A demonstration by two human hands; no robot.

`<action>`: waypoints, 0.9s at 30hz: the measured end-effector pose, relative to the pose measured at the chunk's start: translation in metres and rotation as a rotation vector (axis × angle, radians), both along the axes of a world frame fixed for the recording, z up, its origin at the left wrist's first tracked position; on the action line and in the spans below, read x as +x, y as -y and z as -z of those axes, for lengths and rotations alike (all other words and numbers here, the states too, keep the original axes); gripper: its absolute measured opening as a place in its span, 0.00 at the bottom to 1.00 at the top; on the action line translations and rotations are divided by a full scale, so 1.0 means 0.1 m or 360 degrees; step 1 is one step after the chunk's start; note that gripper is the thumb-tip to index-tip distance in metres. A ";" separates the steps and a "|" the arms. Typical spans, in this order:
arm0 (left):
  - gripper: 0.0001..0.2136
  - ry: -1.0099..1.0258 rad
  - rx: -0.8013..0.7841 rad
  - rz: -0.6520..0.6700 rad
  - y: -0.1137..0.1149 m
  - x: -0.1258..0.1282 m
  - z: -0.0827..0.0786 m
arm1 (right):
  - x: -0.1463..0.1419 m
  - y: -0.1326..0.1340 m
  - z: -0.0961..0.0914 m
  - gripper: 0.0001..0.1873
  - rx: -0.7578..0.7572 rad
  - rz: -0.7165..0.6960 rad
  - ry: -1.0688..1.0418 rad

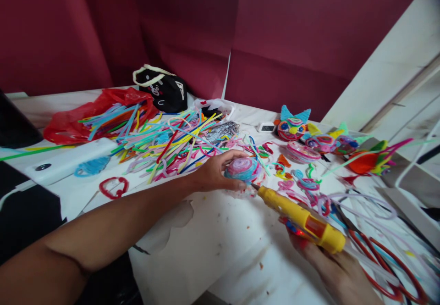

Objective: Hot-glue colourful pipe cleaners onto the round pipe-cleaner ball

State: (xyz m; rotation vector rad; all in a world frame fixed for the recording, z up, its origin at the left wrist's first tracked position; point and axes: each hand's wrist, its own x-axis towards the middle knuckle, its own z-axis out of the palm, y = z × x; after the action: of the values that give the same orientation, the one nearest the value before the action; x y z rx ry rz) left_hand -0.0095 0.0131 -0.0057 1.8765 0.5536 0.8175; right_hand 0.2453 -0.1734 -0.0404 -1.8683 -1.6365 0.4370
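My left hand [216, 172] reaches across the white table [213, 245] and grips a coiled disc of pink and blue pipe cleaners [242, 169], fingers curled round its near edge. My right hand [330, 261] holds a yellow glue gun [302, 218] at the lower right. Its nozzle points up-left and touches the disc's lower right rim.
A big heap of loose coloured pipe cleaners [165, 142] lies behind my left arm, beside a red plastic bag [85, 112] and a black pouch [161, 89]. Finished coiled figures [292, 124] stand at the back right. A white power bank [68, 160] lies left. Red loops [388, 259] lie right.
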 end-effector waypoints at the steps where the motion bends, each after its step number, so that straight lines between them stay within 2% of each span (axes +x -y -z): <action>1: 0.34 -0.0008 -0.0002 -0.0005 0.00 0.00 0.00 | 0.01 0.01 0.02 0.31 -0.0047 0.0037 -0.0005; 5: 0.34 -0.0010 0.0008 -0.0008 0.01 0.00 0.00 | 0.00 0.02 0.02 0.33 -0.0112 0.0033 -0.0066; 9: 0.34 -0.0008 0.0012 -0.0006 0.00 -0.01 0.00 | -0.05 0.05 0.01 0.26 -0.0092 -0.0003 -0.0126; 13: 0.34 -0.0043 0.0025 -0.0016 0.00 -0.01 0.00 | -0.12 0.10 0.05 0.19 0.0048 -0.0052 -0.0094; 16: 0.34 -0.0060 0.0010 -0.0022 0.01 -0.01 0.01 | -0.15 0.09 0.04 0.18 0.0104 -0.0071 0.0004; 19: 0.34 -0.0060 -0.0005 -0.0029 0.03 0.00 0.00 | -0.16 0.05 -0.06 0.16 0.0162 -0.0134 0.0143; 24: 0.34 -0.0078 0.0017 -0.0052 0.05 0.00 0.00 | -0.32 -0.04 -0.38 0.15 0.0343 -0.0494 0.0262; 27: 0.33 -0.0083 0.0057 -0.0068 0.05 0.00 -0.01 | -0.42 -0.06 -0.48 0.13 0.0519 -0.0529 0.0332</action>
State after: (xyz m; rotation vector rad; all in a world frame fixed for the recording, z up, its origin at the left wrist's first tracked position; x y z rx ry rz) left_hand -0.0093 0.0082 -0.0049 1.9289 0.6174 0.8128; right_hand 0.2031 -0.1670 0.0071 -1.4440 -2.0316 0.0980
